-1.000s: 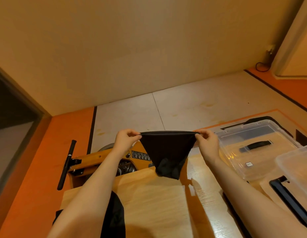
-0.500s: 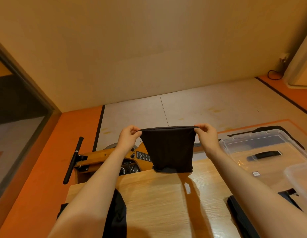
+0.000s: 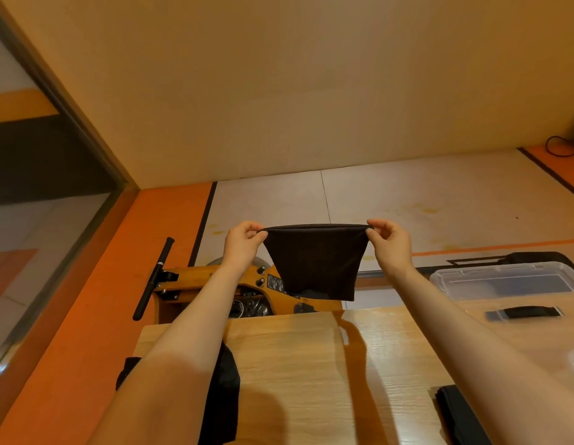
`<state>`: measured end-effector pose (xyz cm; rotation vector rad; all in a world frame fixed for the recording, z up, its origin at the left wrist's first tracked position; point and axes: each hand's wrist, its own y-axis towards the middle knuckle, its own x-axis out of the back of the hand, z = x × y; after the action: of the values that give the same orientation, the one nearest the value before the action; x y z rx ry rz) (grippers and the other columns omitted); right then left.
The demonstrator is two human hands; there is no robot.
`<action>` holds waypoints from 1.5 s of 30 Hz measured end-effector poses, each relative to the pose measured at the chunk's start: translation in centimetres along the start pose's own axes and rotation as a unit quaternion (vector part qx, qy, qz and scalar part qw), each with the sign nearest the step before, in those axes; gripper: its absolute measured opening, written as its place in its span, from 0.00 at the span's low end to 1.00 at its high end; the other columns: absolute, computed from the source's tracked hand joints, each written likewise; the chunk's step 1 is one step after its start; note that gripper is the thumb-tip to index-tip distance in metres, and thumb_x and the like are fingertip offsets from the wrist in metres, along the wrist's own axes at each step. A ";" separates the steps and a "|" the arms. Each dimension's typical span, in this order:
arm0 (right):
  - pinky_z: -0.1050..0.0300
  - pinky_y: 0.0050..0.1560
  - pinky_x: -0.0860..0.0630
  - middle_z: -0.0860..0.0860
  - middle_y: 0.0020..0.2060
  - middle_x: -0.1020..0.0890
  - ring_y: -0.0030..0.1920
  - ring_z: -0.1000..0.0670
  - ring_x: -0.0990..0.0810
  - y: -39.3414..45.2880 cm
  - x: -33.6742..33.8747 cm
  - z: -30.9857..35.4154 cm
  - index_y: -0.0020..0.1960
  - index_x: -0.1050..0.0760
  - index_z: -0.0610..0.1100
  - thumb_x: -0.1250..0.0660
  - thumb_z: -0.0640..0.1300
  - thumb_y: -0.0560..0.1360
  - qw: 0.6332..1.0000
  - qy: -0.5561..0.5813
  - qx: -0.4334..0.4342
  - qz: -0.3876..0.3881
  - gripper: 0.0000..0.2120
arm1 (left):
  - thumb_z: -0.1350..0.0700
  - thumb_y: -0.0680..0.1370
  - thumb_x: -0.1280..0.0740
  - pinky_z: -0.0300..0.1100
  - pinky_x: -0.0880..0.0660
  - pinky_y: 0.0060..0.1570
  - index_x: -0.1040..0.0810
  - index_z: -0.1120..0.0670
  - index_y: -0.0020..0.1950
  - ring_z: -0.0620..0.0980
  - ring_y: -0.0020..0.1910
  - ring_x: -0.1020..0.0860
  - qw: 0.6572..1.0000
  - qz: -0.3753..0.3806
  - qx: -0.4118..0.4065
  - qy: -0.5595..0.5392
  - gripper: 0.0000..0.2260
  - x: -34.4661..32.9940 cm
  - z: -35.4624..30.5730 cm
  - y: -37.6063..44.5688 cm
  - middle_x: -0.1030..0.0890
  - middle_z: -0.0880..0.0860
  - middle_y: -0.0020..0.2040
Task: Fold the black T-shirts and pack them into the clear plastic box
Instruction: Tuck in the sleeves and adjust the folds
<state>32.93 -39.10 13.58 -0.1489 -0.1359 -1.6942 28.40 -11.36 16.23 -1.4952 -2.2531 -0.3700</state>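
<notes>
A black T-shirt, folded small, hangs in the air above the far edge of the wooden table. My left hand pinches its top left corner and my right hand pinches its top right corner, stretching the top edge taut. A clear plastic box sits at the right of the table. More black cloth lies under my left forearm, and another black piece lies at the lower right.
A clear lid with a black handle lies on the table in front of the box. Beyond the table's far edge stands a wooden machine with a black bar. Orange and pale floor lies beyond, with a wall behind.
Both hands have risen with the shirt, which now hangs flat and squarer instead of in a drooping point. The camera has tilted up and left.
</notes>
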 end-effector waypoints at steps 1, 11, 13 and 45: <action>0.59 0.57 0.23 0.47 0.51 0.19 0.52 0.52 0.20 -0.1 0.0 -0.2 0.64 0.25 0.41 0.36 0.36 0.80 1.000 -0.006 0.001 0.001 0.14 | 0.59 0.78 0.33 0.34 0.29 0.47 0.22 0.55 0.54 0.46 0.52 0.23 1.000 -0.003 0.005 0.000 0.05 0.0 0.1 -0.4 0.20 0.51 0.50; 0.67 0.50 0.25 0.49 0.52 0.20 0.55 0.51 0.21 -5.4 1.7 -4.9 0.64 0.24 0.41 0.36 0.36 0.79 0.996 -0.059 -0.021 0.059 0.13 | 0.60 0.77 0.31 0.41 0.24 0.49 0.21 0.55 0.51 0.45 0.46 0.21 0.996 0.036 0.080 0.026 0.04 -0.5 4.6 -7.6 0.19 0.51 0.46; 0.67 0.49 0.26 0.50 0.51 0.20 0.55 0.51 0.21 -6.4 2.1 -5.4 0.63 0.24 0.40 0.36 0.36 0.79 0.995 -0.061 -0.038 0.069 0.13 | 0.60 0.77 0.31 0.41 0.25 0.49 0.21 0.54 0.50 0.46 0.48 0.21 0.994 0.059 0.090 0.033 0.04 -0.5 5.3 -8.4 0.19 0.51 0.47; 0.61 0.44 0.24 0.49 0.43 0.19 0.46 0.51 0.20 -28.1 6.1 -18.9 0.50 0.22 0.43 0.36 0.33 0.78 0.969 -0.142 -0.195 0.052 0.07 | 0.63 0.73 0.27 0.45 0.22 0.49 0.18 0.56 0.44 0.55 0.45 0.19 0.953 0.221 0.203 0.034 0.03 -2.5 20.1 -26.6 0.18 0.57 0.43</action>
<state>3.95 -44.79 -4.05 -0.6837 -0.0051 -1.5717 0.90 -15.02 -2.56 -1.6593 -1.7304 0.1679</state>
